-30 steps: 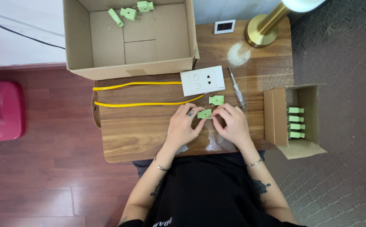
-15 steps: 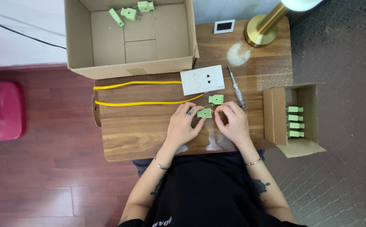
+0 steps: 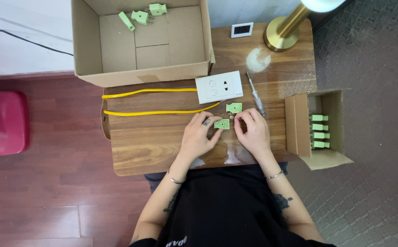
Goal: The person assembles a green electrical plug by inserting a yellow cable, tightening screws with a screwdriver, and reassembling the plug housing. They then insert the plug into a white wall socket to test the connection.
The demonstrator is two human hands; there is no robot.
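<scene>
Both hands on wooden table (image 3: 153, 146): left hand (image 3: 198, 137) pinches green plug part (image 3: 222, 124); right hand (image 3: 252, 130) fingertips just beside it.

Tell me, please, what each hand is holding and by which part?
The left hand pinches a small green plug piece at its left edge. The right hand fingers something tiny beside it, too small to identify.

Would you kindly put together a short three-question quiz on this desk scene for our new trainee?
1. True or false: the left hand touches the green plug part lying on the wooden table.
2. Which lies nearest the right hand? A) screwdriver B) gold lamp base C) red container
3. What colour is the wire left of the hands?

Key: 1 true; 2 A; 3 yellow.
</scene>
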